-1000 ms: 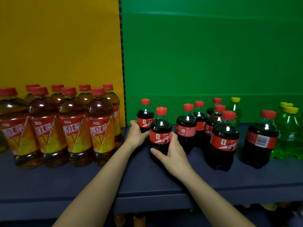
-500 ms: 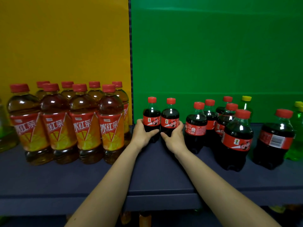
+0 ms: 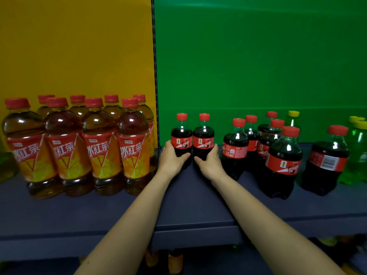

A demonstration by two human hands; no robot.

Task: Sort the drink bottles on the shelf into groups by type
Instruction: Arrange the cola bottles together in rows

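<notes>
Two small cola bottles with red caps stand side by side at the back of the dark shelf (image 3: 190,205). My left hand (image 3: 172,159) grips the left cola bottle (image 3: 181,135) low on its body. My right hand (image 3: 211,163) grips the right cola bottle (image 3: 203,136) the same way. Several more cola bottles (image 3: 284,161) stand loosely grouped to the right. Several large iced tea bottles (image 3: 99,147) with orange labels stand in two rows on the left.
Green soda bottles with yellow caps (image 3: 357,153) stand at the far right, one more (image 3: 293,120) behind the colas. A yellow back panel (image 3: 79,46) meets a green one (image 3: 258,56) at a dark seam. More bottles show dimly on a shelf below.
My right hand has carried its cola bottle back and set it beside the one in my left hand. Both hands stay on the pair. The view has shifted left.
</notes>
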